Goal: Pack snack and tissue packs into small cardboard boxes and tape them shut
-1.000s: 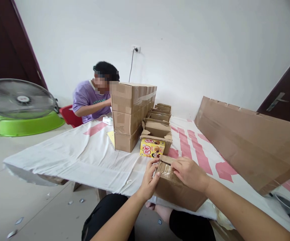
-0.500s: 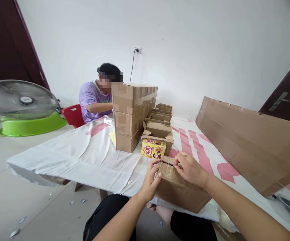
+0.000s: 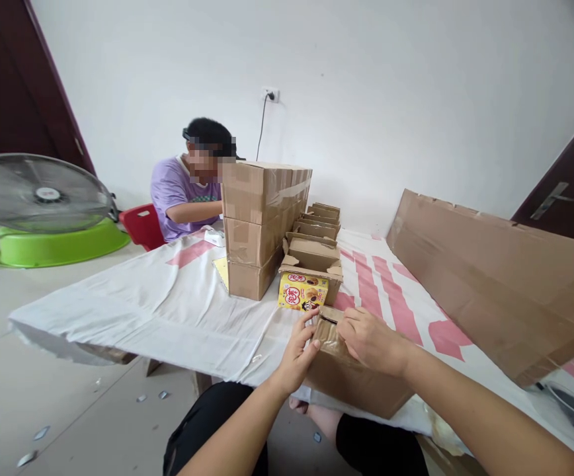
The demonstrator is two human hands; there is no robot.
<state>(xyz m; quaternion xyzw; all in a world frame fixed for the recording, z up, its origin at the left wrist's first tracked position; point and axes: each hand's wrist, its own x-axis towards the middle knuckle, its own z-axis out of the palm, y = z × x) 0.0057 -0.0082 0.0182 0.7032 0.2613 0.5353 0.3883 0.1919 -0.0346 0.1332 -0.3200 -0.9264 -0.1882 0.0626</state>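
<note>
A brown cardboard box (image 3: 361, 390) lies at the table's near edge in front of me, with clear tape across its top and a dark slit at its far end. My left hand (image 3: 297, 354) grips the box's left end, thumb near the top edge and fingers around the far corner. Over the top, my right hand (image 3: 373, 340) is closed, its fingertips pinched at the flap beside the slit. What exactly lies under those fingertips is hidden. Just beyond the box stands a yellow printed snack carton (image 3: 303, 292), against a row of open cardboard boxes (image 3: 311, 254).
Taped boxes (image 3: 252, 241) are stacked left of the open row. Behind them sits a person in a purple shirt (image 3: 168, 192). A large cardboard sheet (image 3: 490, 284) leans at the right on the cloth-covered table (image 3: 143, 317). A fan (image 3: 43, 192) stands at far left.
My right hand has shifted slightly left along the box top, toward the slit. My left hand keeps its hold. The seated person has leaned slightly left.
</note>
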